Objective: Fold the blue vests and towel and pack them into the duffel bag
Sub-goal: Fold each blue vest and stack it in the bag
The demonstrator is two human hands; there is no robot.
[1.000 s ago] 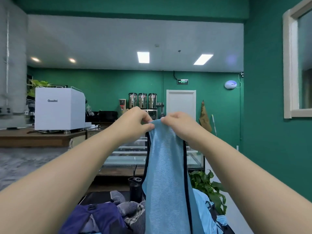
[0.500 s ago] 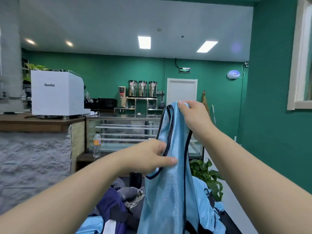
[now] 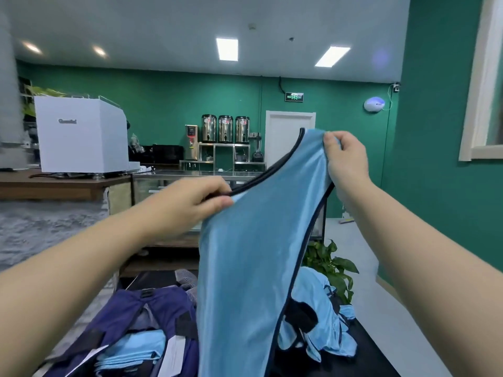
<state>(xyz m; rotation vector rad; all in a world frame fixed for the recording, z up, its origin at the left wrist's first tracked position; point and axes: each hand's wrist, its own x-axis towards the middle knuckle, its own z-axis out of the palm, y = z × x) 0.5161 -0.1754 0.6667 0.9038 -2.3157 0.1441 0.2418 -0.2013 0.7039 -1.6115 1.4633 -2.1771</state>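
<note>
A light blue vest (image 3: 253,257) with dark trim hangs in the air in front of me. My left hand (image 3: 190,202) pinches its dark-edged neckline at the left, lower down. My right hand (image 3: 344,159) grips the top of a shoulder strap, higher up. Below, an open navy duffel bag (image 3: 128,314) lies on the dark table and holds folded light blue cloth (image 3: 136,349). A loose heap of more light blue vests (image 3: 318,317) lies to the right of the hanging vest. A grey checked towel (image 3: 187,281) shows partly behind the bag.
A potted green plant (image 3: 332,268) stands past the table's far right edge. A glass display counter (image 3: 168,186) and a wooden counter with a white machine (image 3: 81,134) are ahead on the left. A green wall (image 3: 441,159) is close on the right.
My hands have drawn apart. The left moved down and left along the neckline, the right rose to the right, and the vest is now spread wide between them.
</note>
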